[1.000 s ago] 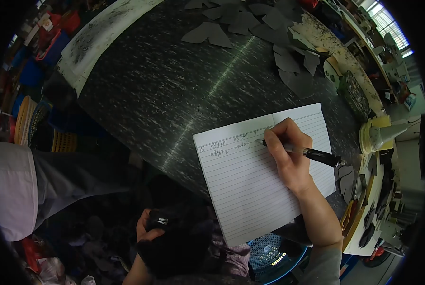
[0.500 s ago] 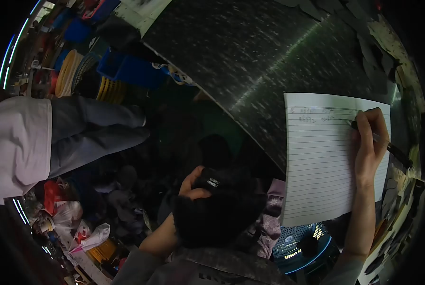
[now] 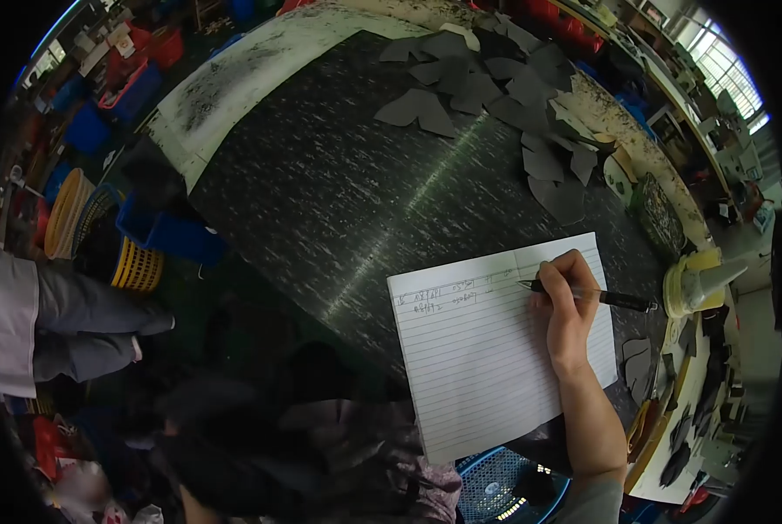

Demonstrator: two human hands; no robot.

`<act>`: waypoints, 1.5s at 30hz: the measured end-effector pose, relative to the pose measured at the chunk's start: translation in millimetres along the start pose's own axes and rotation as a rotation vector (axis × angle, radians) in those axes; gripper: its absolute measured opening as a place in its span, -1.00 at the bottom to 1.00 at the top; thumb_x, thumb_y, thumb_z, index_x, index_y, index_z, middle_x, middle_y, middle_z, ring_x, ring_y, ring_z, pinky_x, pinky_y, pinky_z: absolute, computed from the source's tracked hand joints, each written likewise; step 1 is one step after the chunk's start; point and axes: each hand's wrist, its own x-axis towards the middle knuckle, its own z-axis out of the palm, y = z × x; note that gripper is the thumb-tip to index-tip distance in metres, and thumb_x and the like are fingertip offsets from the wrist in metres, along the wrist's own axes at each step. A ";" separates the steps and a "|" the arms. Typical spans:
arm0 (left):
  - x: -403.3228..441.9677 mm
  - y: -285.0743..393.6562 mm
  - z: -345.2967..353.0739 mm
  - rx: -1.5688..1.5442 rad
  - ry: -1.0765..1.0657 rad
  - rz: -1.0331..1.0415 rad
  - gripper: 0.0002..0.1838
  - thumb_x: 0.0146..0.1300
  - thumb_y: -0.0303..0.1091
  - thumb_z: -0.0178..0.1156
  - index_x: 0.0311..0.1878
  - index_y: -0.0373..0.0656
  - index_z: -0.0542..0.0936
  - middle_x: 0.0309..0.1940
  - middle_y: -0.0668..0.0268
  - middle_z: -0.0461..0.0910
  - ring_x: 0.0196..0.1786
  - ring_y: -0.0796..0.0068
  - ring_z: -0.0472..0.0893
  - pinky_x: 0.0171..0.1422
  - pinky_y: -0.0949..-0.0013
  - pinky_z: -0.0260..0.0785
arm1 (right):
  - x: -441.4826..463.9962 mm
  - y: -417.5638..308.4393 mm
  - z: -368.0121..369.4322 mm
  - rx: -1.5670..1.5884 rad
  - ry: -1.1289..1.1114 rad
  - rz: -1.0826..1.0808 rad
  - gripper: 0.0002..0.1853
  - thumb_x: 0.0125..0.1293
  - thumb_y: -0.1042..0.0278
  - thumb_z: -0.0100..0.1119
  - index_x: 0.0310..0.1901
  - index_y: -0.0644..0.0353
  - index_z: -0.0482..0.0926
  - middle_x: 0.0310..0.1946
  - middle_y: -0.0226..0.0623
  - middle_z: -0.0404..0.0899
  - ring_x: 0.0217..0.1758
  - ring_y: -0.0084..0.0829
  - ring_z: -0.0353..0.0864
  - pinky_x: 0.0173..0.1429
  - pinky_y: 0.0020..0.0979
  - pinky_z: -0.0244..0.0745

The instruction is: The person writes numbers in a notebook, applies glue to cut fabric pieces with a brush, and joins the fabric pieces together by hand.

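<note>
My right hand [image 3: 570, 306] is closed around a black pen [image 3: 622, 299]. The pen's tip points at the upper part of a lined paper sheet [image 3: 487, 384], near a couple of lines of handwriting. The sheet lies at the near edge of a dark speckled sheet material [image 3: 321, 175] spread over the work surface. Low on the left, a dark soft thing [image 3: 242, 445] is blurred and in shadow. Only a sliver of my left hand [image 3: 171, 427] shows beside it; the hand still appears to grip that thing, though most fingers are hidden.
Grey cut pieces [image 3: 531, 87] lie heaped at the far side. A yellow container [image 3: 695, 284] stands on the right. A blue basket [image 3: 487, 489] sits below the table edge. On the left are a blue bin [image 3: 168, 231], a yellow basket [image 3: 136, 266] and a person in grey trousers [image 3: 94, 323].
The view has swung, bringing the far cut pieces and the right side into sight. My left hand and the dark thing have moved left and lower. The pen stays at the paper.
</note>
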 end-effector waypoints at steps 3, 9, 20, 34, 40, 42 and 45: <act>13.0 6.5 -152.2 0.283 0.348 0.273 -0.57 0.17 -0.29 0.23 0.08 -0.31 0.56 -0.12 0.06 0.67 -0.06 0.07 0.65 0.10 0.10 0.50 | 2.2 -0.5 -1.8 0.008 0.019 0.012 -0.80 0.37 0.39 0.17 -0.42 0.19 0.43 -0.54 -0.48 0.41 -0.52 -0.67 0.34 -0.43 -0.59 0.27; -231.2 169.2 -595.8 1.067 1.435 0.575 -0.64 0.14 -0.34 0.20 -0.01 -0.33 0.61 -0.12 0.01 0.68 -0.07 -0.04 0.63 0.10 0.03 0.46 | 8.3 23.5 -20.5 -0.050 -0.003 -0.113 -0.76 0.42 0.34 0.10 -0.45 0.04 0.38 -0.50 -0.64 0.18 -0.42 -0.76 0.10 -0.35 -0.60 0.03; -218.0 9.0 -482.9 1.238 0.999 0.157 -0.51 -0.01 -0.45 0.20 0.08 -0.29 0.46 -0.01 -0.05 0.54 0.13 -0.08 0.52 0.23 0.05 0.36 | 36.7 40.9 -30.9 -0.110 0.042 -0.232 -0.81 0.49 0.24 0.10 -0.29 0.11 0.54 -0.46 -0.58 0.23 -0.45 -0.69 0.12 -0.31 -0.54 0.11; -59.2 2.0 46.1 1.479 -0.612 0.727 -0.71 0.04 -0.57 0.17 -0.12 -0.19 0.61 -0.05 0.10 0.61 -0.03 -0.01 0.58 0.21 -0.08 0.31 | -4.2 -19.4 -27.3 -0.192 -0.223 0.127 -0.84 0.35 0.37 0.24 -0.26 0.31 0.57 -0.46 -0.38 0.60 -0.42 -0.63 0.56 -0.28 -0.56 0.47; -103.6 123.3 218.7 1.098 -0.876 1.342 -0.68 0.07 -0.44 0.16 -0.06 -0.10 0.66 -0.01 0.30 0.65 -0.20 0.43 0.54 -0.01 0.20 0.26 | 18.6 -14.7 -14.0 -0.286 -0.286 -0.005 -0.82 0.30 0.38 0.30 -0.35 0.31 0.56 -0.50 -0.37 0.59 -0.41 -0.65 0.55 -0.30 -0.54 0.43; -117.8 133.3 270.1 0.980 -0.862 1.793 -0.71 0.16 -0.35 0.17 -0.03 -0.05 0.66 0.01 0.35 0.66 -0.24 0.58 0.52 -0.08 0.36 0.29 | 18.7 -6.3 -12.4 -0.208 -0.232 0.029 -0.83 0.30 0.40 0.30 -0.36 0.32 0.56 -0.51 -0.36 0.60 -0.43 -0.65 0.56 -0.33 -0.54 0.44; -129.1 147.3 350.2 0.874 -1.091 1.732 -0.60 0.15 -0.26 0.23 0.06 -0.19 0.64 0.16 0.18 0.60 -0.45 0.64 0.44 -0.32 0.57 0.26 | 14.8 -6.7 -13.8 -0.260 -0.244 -0.043 -0.84 0.28 0.43 0.31 -0.38 0.31 0.56 -0.54 -0.37 0.60 -0.48 -0.65 0.54 -0.38 -0.55 0.42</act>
